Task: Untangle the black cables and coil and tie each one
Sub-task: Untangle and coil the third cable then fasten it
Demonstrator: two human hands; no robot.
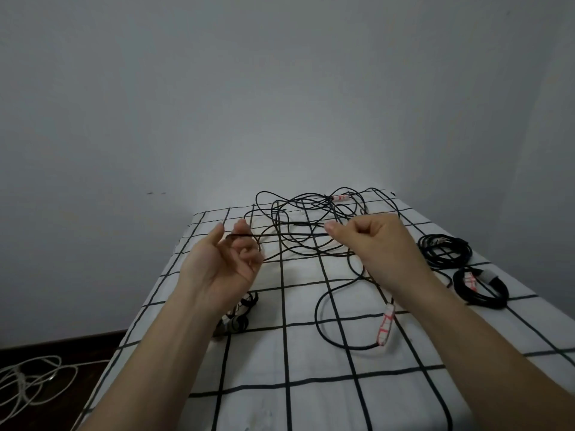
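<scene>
Left hand (224,259) and right hand (373,241) keep fingers (242,227) clamped on one cable (292,234), stretched taut between them above the tangle (311,213) near the bed (280,384)'s far edge.

cover: white sheet (311,399) with a black grid, spread over the surface
wall (280,88): plain grey, behind
floor (93,365): dark, lower left
white cord (28,381): loose loops on the floor, possibly several strands

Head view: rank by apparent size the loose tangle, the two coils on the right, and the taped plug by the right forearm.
1. tangle
2. far coil and near coil: they look alike, and the near one sits closer to the camera, so unranked.
3. plug
</scene>
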